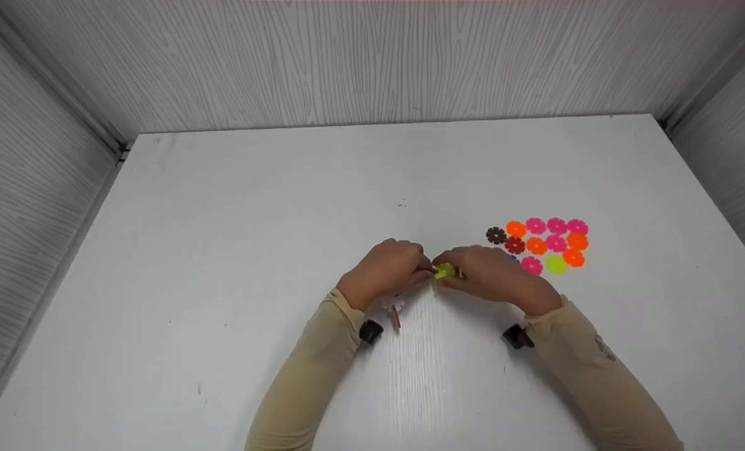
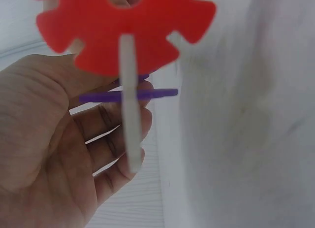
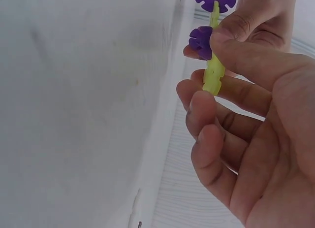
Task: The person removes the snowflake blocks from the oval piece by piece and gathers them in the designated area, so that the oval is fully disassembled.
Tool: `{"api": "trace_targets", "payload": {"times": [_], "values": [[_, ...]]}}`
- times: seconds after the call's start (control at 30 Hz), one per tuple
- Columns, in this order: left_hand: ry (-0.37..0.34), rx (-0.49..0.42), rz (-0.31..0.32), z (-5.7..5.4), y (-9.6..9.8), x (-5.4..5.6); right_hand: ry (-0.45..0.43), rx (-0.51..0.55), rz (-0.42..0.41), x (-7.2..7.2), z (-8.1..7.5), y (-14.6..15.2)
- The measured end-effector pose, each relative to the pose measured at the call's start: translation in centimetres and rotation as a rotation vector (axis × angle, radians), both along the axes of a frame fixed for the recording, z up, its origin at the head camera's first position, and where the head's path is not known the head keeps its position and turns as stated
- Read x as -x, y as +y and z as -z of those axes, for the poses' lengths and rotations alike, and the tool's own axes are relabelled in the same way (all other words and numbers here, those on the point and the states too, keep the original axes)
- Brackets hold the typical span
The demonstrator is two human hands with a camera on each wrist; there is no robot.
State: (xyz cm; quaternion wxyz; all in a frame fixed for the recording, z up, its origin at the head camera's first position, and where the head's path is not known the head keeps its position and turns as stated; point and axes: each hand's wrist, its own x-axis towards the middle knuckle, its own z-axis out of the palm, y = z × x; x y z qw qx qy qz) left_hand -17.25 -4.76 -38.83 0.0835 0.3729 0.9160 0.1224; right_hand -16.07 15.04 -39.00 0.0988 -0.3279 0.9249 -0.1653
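Both hands meet over the table in the head view. My right hand [image 1: 488, 275] pinches a yellow-green notched plastic disc [image 3: 213, 78] between thumb and index finger, its other fingers loosely curled. That disc stands edge-on, with a small-looking purple notched disc [image 3: 201, 42] against its side and another purple disc [image 3: 224, 0] at its upper end. My left hand [image 1: 390, 269] grips the joined discs with its fingertips, partly hidden behind them. From this piece a white disc [image 2: 130, 110], seen edge-on, and a red notched disc [image 2: 98, 38] extend toward the left wrist camera.
Loose notched discs lie in rough rows right of the hands, among them a black disc [image 1: 496, 235], a dark red disc [image 1: 514, 245], a yellow disc [image 1: 556, 264], and several pink and orange ones. Wood-grain panels [image 1: 372, 62] border the white table [image 1: 253, 188].
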Motion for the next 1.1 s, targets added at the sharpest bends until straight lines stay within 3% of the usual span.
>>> {"api": "trace_targets", "payload": {"times": [0.23,0.4,0.87,1.1], "values": [[0.022,-0.01,0.019,0.2,-0.1,0.1,0.03,-0.01,0.004,0.2,0.1,0.3],[0.035,-0.002,0.021,0.2,-0.2,0.2,0.048,-0.039,0.063,0.5,0.0,1.3],[-0.069,0.005,-0.1,0.6,-0.7,0.4,-0.022,-0.039,0.172,1.7,-0.1,3.4],[-0.177,0.025,-0.137,0.4,-1.0,0.4,-0.079,0.023,0.23,2.3,-1.2,5.2]]}}
